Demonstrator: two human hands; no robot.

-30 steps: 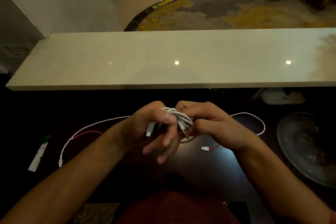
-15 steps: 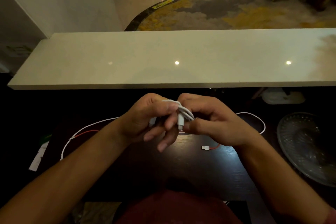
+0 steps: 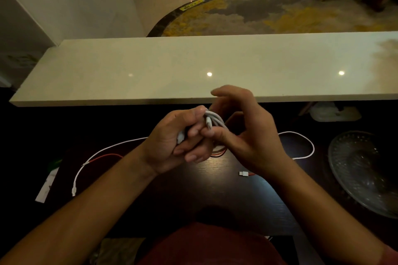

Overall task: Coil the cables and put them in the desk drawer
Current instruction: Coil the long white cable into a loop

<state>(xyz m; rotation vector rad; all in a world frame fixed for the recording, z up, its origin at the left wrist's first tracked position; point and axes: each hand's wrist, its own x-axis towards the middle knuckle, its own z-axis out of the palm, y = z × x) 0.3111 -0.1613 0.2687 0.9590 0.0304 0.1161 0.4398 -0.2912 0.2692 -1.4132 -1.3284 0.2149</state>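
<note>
Both hands (image 3: pixel 215 135) gripping white coiled cable (image 3: pixel 213 121)

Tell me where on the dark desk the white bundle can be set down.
Bare dark desk lies near the person, between the forearms, bordered by the loose white cable to the left and the red cable's plug to the right. The pale ledge beyond is bare too. It is crowded under the hands, and the glass dish fills the right side.
</note>
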